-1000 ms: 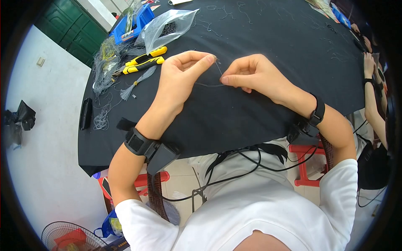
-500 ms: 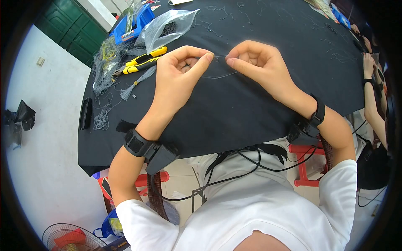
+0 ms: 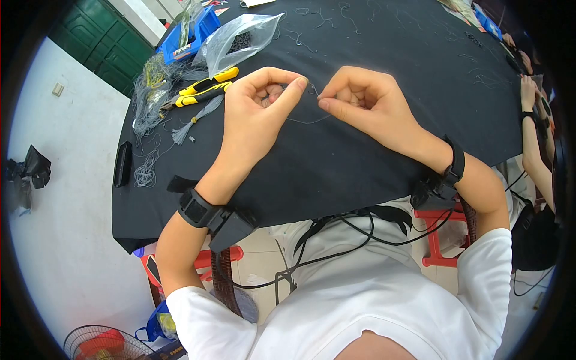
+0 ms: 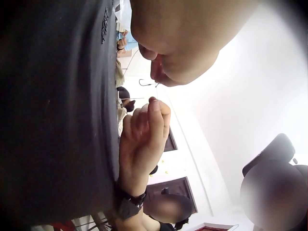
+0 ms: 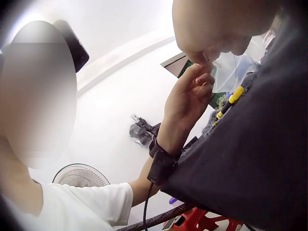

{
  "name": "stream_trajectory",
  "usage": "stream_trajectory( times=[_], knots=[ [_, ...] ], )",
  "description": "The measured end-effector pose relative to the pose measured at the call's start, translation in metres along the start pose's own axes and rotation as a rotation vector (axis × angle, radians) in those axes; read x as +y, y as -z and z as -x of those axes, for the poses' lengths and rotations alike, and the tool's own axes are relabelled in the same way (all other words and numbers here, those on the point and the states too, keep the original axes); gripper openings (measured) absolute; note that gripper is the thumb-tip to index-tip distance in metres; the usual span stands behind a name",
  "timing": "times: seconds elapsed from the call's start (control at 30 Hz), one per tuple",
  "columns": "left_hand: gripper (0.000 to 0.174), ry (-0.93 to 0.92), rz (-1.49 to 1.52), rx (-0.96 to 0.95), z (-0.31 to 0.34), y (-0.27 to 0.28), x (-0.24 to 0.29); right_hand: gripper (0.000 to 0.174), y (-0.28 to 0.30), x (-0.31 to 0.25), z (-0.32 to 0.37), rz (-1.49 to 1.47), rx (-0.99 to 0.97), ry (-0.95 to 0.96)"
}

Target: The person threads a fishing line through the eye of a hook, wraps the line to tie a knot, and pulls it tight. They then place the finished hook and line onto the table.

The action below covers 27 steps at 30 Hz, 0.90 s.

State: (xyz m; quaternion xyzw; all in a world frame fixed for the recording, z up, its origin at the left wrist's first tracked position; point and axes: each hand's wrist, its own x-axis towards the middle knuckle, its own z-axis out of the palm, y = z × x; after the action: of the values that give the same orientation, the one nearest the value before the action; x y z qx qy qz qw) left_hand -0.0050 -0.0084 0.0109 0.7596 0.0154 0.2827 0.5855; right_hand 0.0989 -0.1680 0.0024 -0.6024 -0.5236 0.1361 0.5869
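Observation:
My left hand (image 3: 252,114) is raised over the black-covered table (image 3: 336,174), thumb and index finger pinching a small fishing hook. In the left wrist view the bend of the fishing hook (image 4: 140,83) pokes out past those fingertips. Just to its right, my right hand (image 3: 375,108) pinches thin fishing line between thumb and forefinger, its other fingers curled in. A slack loop of the fishing line (image 3: 309,122) hangs between the two hands, whose fingertips are a short gap apart.
Yellow-and-black pliers (image 3: 204,94) lie left of my left hand, near a tied bundle of line (image 3: 195,123) and tangled line (image 3: 147,111). Behind them are a clear plastic bag (image 3: 252,39) and a blue bin (image 3: 207,27). A black case (image 3: 123,163) lies at the left edge.
My right hand first rose and moved away to the right, drawing the line straight, then came back down and left toward the left fingertips. The left hand barely moved.

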Motion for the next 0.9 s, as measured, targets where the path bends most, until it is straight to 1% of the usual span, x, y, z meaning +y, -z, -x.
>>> stream_trajectory(
  times=[0.13, 0.23, 0.33, 0.43, 0.53, 0.63, 0.9],
  knots=[
    [0.011, 0.004, 0.030, 0.003, -0.0006, 0.0010, 0.0000, 0.009, 0.0012, 0.0057, -0.0015, -0.049, 0.060, -0.042],
    [0.016, 0.095, -0.042, -0.032, 0.0005, 0.0052, 0.0046, 0.009, 0.0026, 0.0050, -0.0030, -0.055, 0.118, -0.045],
    [0.017, 0.099, -0.017, -0.019, 0.0009, 0.0048, 0.0045, 0.009, 0.0032, 0.0027, -0.0026, -0.065, 0.122, -0.088],
    [0.017, 0.124, 0.028, -0.023, 0.0014, 0.0044, 0.0051, 0.009, 0.0031, 0.0041, -0.0025, -0.083, 0.105, -0.093],
    [0.014, 0.087, 0.073, 0.035, 0.0006, -0.0004, 0.0071, 0.009, 0.0018, -0.0001, -0.0006, 0.005, 0.037, -0.034],
    [0.013, 0.084, 0.065, 0.029, 0.0007, 0.0000, 0.0049, 0.009, 0.0019, 0.0001, -0.0003, 0.056, 0.026, 0.018],
    [0.012, 0.038, 0.058, 0.001, 0.0002, -0.0003, 0.0025, 0.009, 0.0014, 0.0024, -0.0008, 0.091, 0.116, 0.108]
  ],
)
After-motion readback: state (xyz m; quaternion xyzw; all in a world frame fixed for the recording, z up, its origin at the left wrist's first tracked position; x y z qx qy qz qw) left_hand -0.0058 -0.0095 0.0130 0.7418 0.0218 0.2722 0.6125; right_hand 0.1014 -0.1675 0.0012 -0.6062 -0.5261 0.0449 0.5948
